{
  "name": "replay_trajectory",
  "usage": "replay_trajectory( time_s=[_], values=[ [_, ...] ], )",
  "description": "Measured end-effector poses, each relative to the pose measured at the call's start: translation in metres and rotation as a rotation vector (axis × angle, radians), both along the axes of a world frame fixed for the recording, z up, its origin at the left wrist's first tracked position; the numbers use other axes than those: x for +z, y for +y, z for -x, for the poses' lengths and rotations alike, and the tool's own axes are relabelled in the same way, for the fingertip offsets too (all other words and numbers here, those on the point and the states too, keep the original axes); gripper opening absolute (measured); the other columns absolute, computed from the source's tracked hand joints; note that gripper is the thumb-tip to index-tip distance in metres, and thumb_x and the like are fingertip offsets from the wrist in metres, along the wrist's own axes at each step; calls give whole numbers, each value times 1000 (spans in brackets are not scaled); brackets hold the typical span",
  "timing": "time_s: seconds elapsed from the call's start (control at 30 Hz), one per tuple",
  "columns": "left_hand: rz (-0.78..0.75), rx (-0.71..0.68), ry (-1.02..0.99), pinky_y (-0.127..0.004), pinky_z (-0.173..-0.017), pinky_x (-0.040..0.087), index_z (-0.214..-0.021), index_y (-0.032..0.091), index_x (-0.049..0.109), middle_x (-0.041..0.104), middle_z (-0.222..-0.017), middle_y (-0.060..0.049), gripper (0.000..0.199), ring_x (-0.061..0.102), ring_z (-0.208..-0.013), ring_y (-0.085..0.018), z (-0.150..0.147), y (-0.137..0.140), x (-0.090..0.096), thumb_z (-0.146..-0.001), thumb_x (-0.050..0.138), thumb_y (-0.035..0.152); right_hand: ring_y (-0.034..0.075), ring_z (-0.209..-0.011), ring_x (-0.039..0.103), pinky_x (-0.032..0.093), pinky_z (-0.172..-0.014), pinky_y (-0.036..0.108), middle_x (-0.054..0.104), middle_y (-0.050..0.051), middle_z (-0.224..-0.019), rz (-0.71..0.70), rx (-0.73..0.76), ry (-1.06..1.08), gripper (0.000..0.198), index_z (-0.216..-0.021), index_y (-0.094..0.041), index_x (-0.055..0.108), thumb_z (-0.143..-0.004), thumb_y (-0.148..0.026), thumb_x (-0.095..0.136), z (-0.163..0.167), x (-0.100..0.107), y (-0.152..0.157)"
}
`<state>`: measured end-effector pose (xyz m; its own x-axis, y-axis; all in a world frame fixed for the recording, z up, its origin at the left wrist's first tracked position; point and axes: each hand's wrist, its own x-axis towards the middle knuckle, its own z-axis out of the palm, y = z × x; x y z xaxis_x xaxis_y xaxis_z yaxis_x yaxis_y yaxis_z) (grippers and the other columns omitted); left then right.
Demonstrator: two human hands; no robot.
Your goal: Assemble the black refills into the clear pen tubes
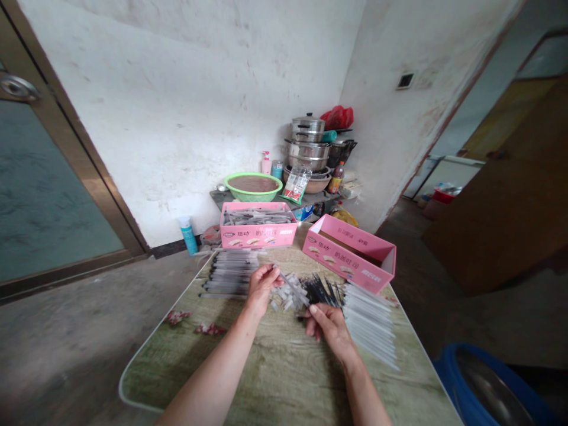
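My left hand point(261, 285) pinches the upper end of a slim translucent pen point(285, 279) between thumb and fingers. The pen slants down toward my right hand point(329, 326), whose thumb and fingers are closed at its lower end; the exact grip is partly hidden. Under and between the hands lies a loose heap of small whitish translucent pieces point(290, 296). Thin black pieces point(323, 290) are bunched just beyond the right hand. To the right, clear tubes point(370, 324) lie side by side. Left of my left hand is a row of pens with dark tips point(228, 275).
At the table's point(293, 378) far edge stand a pink box point(258, 235) full of pens and a second pink box point(350, 253), tilted in angle. Behind are a green basin point(254, 194) and stacked pots point(308, 155). A blue tub point(448, 361) stands at lower right.
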<state>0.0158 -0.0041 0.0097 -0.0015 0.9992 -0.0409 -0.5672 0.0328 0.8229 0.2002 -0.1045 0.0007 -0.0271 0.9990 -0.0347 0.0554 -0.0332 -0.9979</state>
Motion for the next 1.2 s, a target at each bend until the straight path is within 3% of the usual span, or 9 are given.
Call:
replay_trajectory(
  time_s=[0.33, 0.53, 0.67, 0.77, 0.93, 1.07, 1.2],
  values=[
    [1, 8, 6, -26, -60, 54, -80, 12, 69, 62, -66, 1, 45, 58, -56, -10, 0, 0, 0, -52, 90, 40, 11, -46, 46, 36, -46, 24, 62, 0, -53, -68, -79, -84, 36, -63, -18, 62, -77, -50, 72, -3, -1, 1],
    [-14, 14, 8, -24, -60, 53, -80, 12, 69, 61, -67, 1, 42, 58, -57, -10, 2, 1, -2, -55, 89, 40, 11, -44, 47, 36, -44, 23, 63, 1, -55, -45, -10, -107, 46, -74, -18, 67, -87, -60, 54, -3, -3, 0],
    [-11, 4, 15, -25, -60, 54, -80, 12, 70, 62, -66, 1, 43, 58, -57, -10, 2, 2, -3, -54, 89, 40, 11, -45, 45, 35, -46, 24, 61, 0, -53, -75, -56, -124, 41, -64, -18, 62, -82, -55, 65, -3, -5, 1],
    [-12, 6, 14, -24, -60, 53, -80, 13, 70, 62, -66, 1, 42, 58, -57, -10, 2, 3, -4, -55, 89, 40, 11, -44, 45, 34, -45, 23, 62, -1, -55, -61, -76, -94, 37, -68, -19, 62, -78, -54, 69, -3, -7, 2],
    [-21, 10, 8, -24, -60, 54, -80, 12, 69, 61, -67, 1, 41, 58, -58, -10, 1, 2, -4, -56, 88, 40, 11, -43, 46, 34, -44, 23, 63, 1, -55, -52, -32, -93, 43, -74, -18, 65, -88, -57, 55, -2, -5, 1],
    [-22, 9, 8, -24, -59, 53, -80, 12, 69, 61, -67, 1, 41, 57, -57, -9, 1, 2, -4, -55, 89, 39, 11, -46, 44, 34, -47, 23, 61, 0, -55, -97, -70, -119, 38, -66, -18, 62, -85, -51, 63, 0, 0, 1],
    [4, 59, -8, -25, -59, 53, -80, 12, 69, 62, -67, 1, 44, 58, -57, -10, 5, 5, -2, -53, 89, 41, 11, -46, 42, 30, -47, 24, 61, -1, -55, -97, -119, -89, 30, -71, -19, 60, -77, -46, 71, -1, 3, 1]
  ],
)
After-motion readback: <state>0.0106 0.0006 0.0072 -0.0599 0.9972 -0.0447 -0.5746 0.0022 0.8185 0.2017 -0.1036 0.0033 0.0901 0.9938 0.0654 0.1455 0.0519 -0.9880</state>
